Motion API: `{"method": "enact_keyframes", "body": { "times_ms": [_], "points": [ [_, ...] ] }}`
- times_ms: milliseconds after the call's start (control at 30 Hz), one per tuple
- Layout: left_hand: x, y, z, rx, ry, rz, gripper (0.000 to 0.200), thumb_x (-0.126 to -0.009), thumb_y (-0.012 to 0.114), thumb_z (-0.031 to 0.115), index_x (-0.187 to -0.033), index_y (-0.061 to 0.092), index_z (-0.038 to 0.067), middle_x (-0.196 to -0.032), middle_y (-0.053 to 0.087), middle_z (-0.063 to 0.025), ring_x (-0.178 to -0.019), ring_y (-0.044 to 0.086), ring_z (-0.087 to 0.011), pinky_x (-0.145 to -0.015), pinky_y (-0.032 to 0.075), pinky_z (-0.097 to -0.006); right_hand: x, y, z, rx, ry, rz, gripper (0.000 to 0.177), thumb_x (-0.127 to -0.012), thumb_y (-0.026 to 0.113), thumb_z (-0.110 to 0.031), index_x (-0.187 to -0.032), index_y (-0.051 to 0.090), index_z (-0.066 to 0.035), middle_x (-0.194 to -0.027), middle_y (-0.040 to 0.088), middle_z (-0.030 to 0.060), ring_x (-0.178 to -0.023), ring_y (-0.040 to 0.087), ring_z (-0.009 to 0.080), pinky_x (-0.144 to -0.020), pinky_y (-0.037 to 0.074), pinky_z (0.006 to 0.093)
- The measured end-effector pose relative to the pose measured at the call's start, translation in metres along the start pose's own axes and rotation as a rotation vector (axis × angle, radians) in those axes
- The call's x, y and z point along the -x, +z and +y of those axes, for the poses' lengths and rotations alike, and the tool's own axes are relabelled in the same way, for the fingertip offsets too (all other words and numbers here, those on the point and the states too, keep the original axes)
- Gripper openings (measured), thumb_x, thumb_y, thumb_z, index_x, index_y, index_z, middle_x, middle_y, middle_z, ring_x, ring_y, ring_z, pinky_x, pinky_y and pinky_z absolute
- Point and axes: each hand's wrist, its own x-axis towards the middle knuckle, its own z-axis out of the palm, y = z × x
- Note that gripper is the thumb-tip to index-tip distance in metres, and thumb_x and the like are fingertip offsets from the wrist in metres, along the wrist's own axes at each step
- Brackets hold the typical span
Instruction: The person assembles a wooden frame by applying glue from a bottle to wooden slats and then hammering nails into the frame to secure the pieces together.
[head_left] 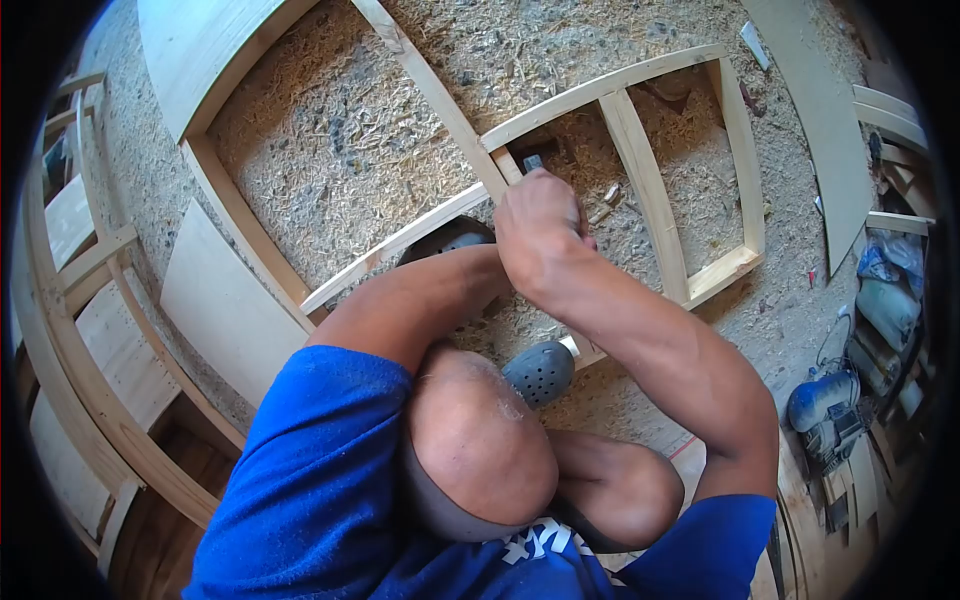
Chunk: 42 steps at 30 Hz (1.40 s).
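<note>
My right hand (542,222) is closed, knuckles up, over a crosspiece joint of the light wooden frame (610,180). A tool with a grey metal end (533,162) sticks out past its knuckles; the rest is covered, so I cannot tell its kind. My left forearm (440,290) reaches in from the left and passes under my right wrist, which hides the left hand. Beside the hands, a long wooden strip (430,75) meets the frame's curved rail (560,110). My knee (480,430) is bent just below the hands, and a grey perforated clog (540,372) shows beside it.
Wood shavings (330,130) cover the rough floor. Pale sheet panels (225,300) lie left, and another panel (825,130) lies right. Curved wooden framing (90,370) stands at far left. A blue power tool (825,405) and offcuts (860,490) lie at the right.
</note>
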Motion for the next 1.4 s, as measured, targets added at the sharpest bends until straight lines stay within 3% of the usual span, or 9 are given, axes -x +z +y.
{"method": "enact_keyframes", "body": {
  "times_ms": [167,467,733,833,1067,1167,1233,1267,1400],
  "points": [
    [0.004,-0.007,-0.015,-0.008,-0.015,0.012,0.084,-0.066,0.081,0.069,-0.122,0.066,0.008,-0.116,0.068,-0.0075,-0.112,0.062,-0.0302,-0.104,0.045,-0.0463,-0.012,0.020,-0.050,0.315,0.374,0.097,0.028,-0.079,0.079,-0.003,-0.106,0.077,-0.006,-0.099,0.073,0.0071,-0.084,0.071,0.0238,-0.040,0.055,0.0392],
    [-0.007,0.003,-0.004,-0.020,-0.005,-0.018,0.085,-0.066,0.081,0.069,-0.123,0.065,0.009,-0.117,0.068,-0.0076,-0.113,0.062,-0.0304,-0.104,0.045,-0.0459,-0.014,-0.020,-0.010,-0.089,-0.048,-0.234,0.028,-0.086,0.077,-0.012,-0.113,0.077,-0.005,-0.111,0.072,0.0141,-0.093,0.075,0.0260,-0.050,0.062,0.0395],
    [-0.010,0.012,0.014,0.021,-0.024,-0.002,0.086,-0.066,0.082,0.070,-0.125,0.065,0.009,-0.118,0.068,-0.0078,-0.114,0.062,-0.0305,-0.103,0.046,-0.0456,0.001,0.070,-0.020,-0.053,0.178,0.172,0.049,-0.099,0.055,-0.014,-0.142,0.052,0.010,-0.109,0.068,0.0233,-0.082,0.073,0.0208,-0.057,0.060,0.0287],
    [-0.013,0.011,0.015,0.025,-0.016,0.002,0.087,-0.066,0.082,0.070,-0.125,0.064,0.009,-0.118,0.068,-0.0078,-0.114,0.062,-0.0306,-0.103,0.046,-0.0455,0.006,0.073,-0.008,-0.077,0.099,0.345,0.034,-0.097,0.063,-0.015,-0.118,0.060,0.011,-0.111,0.063,0.0249,-0.079,0.071,0.0258,-0.044,0.057,0.0380],
    [-0.010,0.011,0.014,0.058,-0.024,-0.001,0.088,-0.065,0.082,0.070,-0.126,0.064,0.009,-0.119,0.068,-0.0079,-0.115,0.062,-0.0307,-0.103,0.046,-0.0452,0.003,0.065,-0.019,-0.103,0.164,0.347,0.033,-0.098,0.061,-0.015,-0.118,0.063,0.012,-0.111,0.064,0.0242,-0.075,0.071,0.0238,-0.044,0.056,0.0340],
    [-0.010,0.004,0.012,0.036,-0.004,-0.023,0.088,-0.065,0.082,0.070,-0.127,0.064,0.009,-0.119,0.068,-0.0080,-0.115,0.062,-0.0307,-0.103,0.047,-0.0451,-0.002,0.034,-0.021,0.037,0.233,0.089,0.043,-0.097,0.059,-0.015,-0.137,0.061,0.003,-0.112,0.069,0.0215,-0.085,0.074,0.0214,-0.057,0.061,0.0321],
    [-0.015,0.000,0.010,0.023,0.012,-0.033,0.089,-0.065,0.082,0.070,-0.127,0.064,0.009,-0.119,0.068,-0.0080,-0.115,0.062,-0.0308,-0.103,0.047,-0.0450,0.003,0.007,-0.005,-0.122,0.085,-0.069,0.032,-0.094,0.065,-0.017,-0.122,0.072,-0.001,-0.115,0.070,0.0185,-0.090,0.074,0.0223,-0.065,0.063,0.0334],
    [-0.018,-0.001,0.010,0.014,0.015,-0.034,0.089,-0.065,0.082,0.070,-0.127,0.063,0.009,-0.119,0.068,-0.0080,-0.115,0.062,-0.0308,-0.103,0.047,-0.0449,0.000,0.010,0.014,-0.193,-0.089,-0.006,0.024,-0.092,0.069,-0.018,-0.109,0.078,-0.004,-0.115,0.071,0.0141,-0.094,0.074,0.0228,-0.073,0.063,0.0330],
    [-0.022,0.003,0.011,0.008,0.013,-0.032,0.090,-0.065,0.082,0.070,-0.128,0.063,0.009,-0.120,0.068,-0.0081,-0.116,0.062,-0.0308,-0.103,0.047,-0.0448,0.010,0.031,0.015,-0.092,-0.082,0.124,0.028,-0.094,0.064,-0.013,-0.117,0.074,-0.001,-0.111,0.072,0.0153,-0.093,0.074,0.0214,-0.073,0.062,0.0305]
  ]
}}
